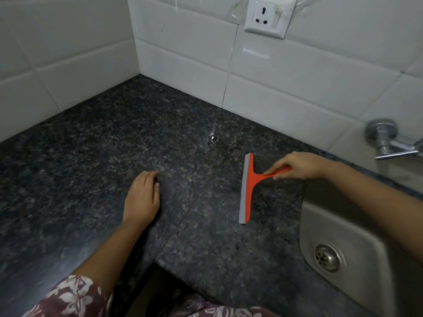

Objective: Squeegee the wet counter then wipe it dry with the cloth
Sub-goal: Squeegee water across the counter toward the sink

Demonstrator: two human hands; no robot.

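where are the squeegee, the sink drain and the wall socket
squeegee [248,179]: head view, on the orange body where the handle meets the blade holder.
sink drain [326,257]: head view, on the middle of the metal strainer.
wall socket [266,16]: head view, on the white faceplate below the top pin hole.

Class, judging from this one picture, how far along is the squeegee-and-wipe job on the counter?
Early stage. Nothing clearly looks finished: a small puddle sits on the granite counter. In hand: the right hand grips the orange squeegee by its handle, blade edge on the counter near the sink; the left hand rests flat. Left: clearing the water, then drying. No cloth is in view.
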